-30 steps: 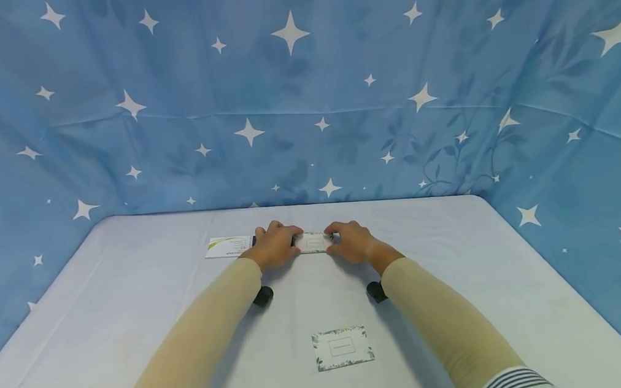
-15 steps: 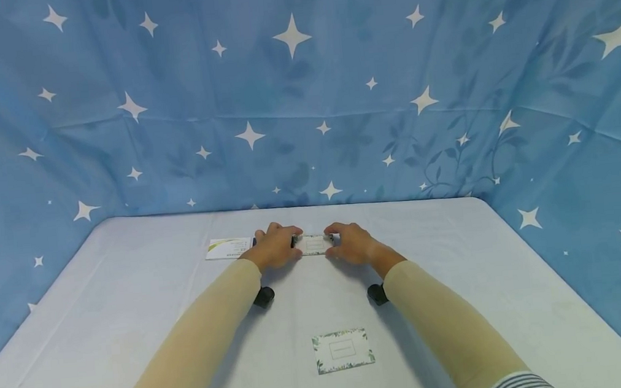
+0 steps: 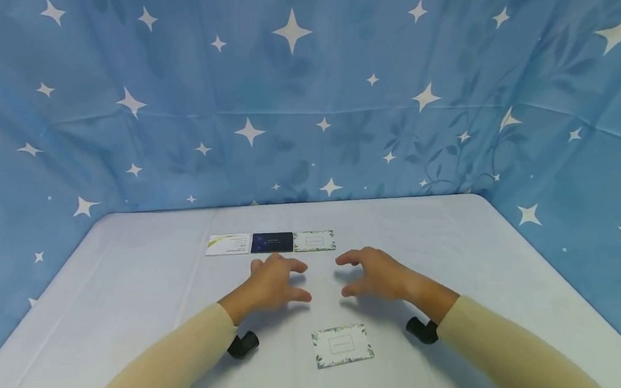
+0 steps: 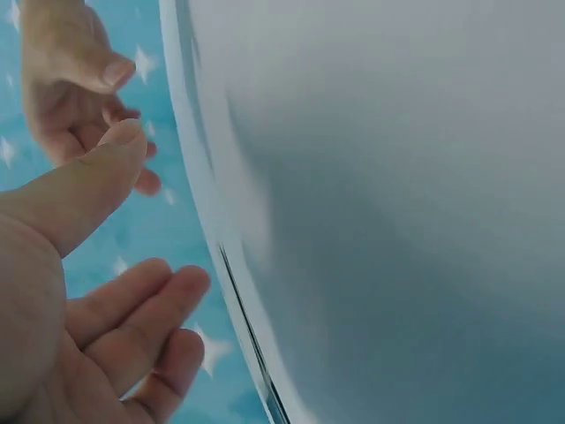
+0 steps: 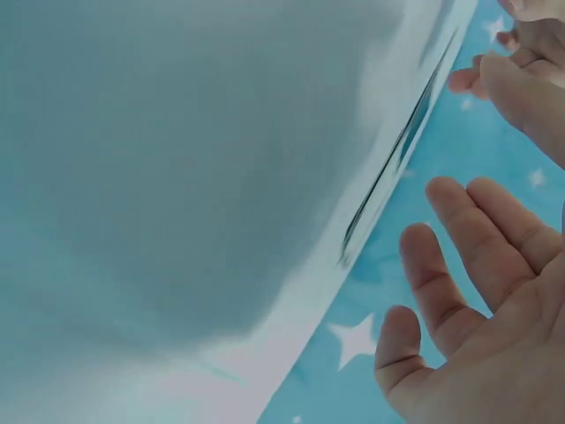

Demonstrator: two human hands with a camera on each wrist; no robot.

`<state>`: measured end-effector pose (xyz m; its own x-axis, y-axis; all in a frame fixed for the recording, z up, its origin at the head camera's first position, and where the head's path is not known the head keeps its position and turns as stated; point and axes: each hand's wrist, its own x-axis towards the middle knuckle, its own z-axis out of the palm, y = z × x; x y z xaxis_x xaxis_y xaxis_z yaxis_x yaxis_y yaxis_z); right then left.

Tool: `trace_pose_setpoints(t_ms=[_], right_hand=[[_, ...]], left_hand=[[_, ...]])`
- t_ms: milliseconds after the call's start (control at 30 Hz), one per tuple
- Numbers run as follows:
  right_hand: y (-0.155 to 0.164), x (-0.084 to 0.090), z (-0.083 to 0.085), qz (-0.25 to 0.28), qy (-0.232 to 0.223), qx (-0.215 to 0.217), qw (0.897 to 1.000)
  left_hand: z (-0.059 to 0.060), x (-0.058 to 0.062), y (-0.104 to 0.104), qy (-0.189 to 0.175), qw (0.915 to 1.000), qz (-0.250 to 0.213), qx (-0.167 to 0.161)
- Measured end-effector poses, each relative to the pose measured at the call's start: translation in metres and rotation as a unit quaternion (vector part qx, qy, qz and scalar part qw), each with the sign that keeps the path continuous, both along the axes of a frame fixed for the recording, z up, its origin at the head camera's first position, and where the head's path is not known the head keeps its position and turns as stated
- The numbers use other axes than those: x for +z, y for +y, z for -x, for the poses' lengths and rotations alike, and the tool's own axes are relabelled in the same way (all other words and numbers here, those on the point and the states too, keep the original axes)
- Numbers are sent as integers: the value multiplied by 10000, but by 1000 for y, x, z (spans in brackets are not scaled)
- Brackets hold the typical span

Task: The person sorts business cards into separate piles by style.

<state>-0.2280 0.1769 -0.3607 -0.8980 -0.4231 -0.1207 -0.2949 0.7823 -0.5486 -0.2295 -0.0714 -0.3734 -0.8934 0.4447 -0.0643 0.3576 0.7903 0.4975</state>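
Three cards lie in a row at the far middle of the white table [image 3: 132, 308]: a white card with a green-yellow corner [image 3: 229, 245], a dark blue card [image 3: 272, 242], and a white card with a leafy border [image 3: 314, 241]. A second leafy-border card [image 3: 342, 345] lies near the front. My left hand [image 3: 276, 283] and right hand [image 3: 370, 274] hover between the row and the near card, fingers loosely spread, holding nothing. The wrist views show only relaxed fingers [image 4: 132, 309] [image 5: 459, 265] over the blurred table.
A blue cloth with white stars [image 3: 302, 96] hangs behind and along both sides of the table. Black wrist cameras [image 3: 243, 344] [image 3: 422, 330] sit under my forearms. Bare tabletop stretches left and right of the cards.
Both hands let go of the far leafy card and drew back toward me. The dark blue card, hidden under my left hand before, now shows in the row.
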Motion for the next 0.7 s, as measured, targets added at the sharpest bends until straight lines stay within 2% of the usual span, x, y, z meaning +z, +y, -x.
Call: trace_pose_setpoints(t_ms=[167, 333, 467, 700], right_hand=[[8, 2, -41, -193, -45, 306, 9993], [14, -2, -68, -209, -124, 529, 9983], [18, -7, -77, -275, -74, 618, 9977], [21, -13, -80, -420, 311, 823, 9952]], left_hand=[[-43, 1, 2, 27, 9989, -31, -470], [-73, 0, 7, 286, 9970, 184, -692], [-84, -2, 9, 569, 9958, 311, -649], [-89, -5, 13, 840, 9930, 512, -657]])
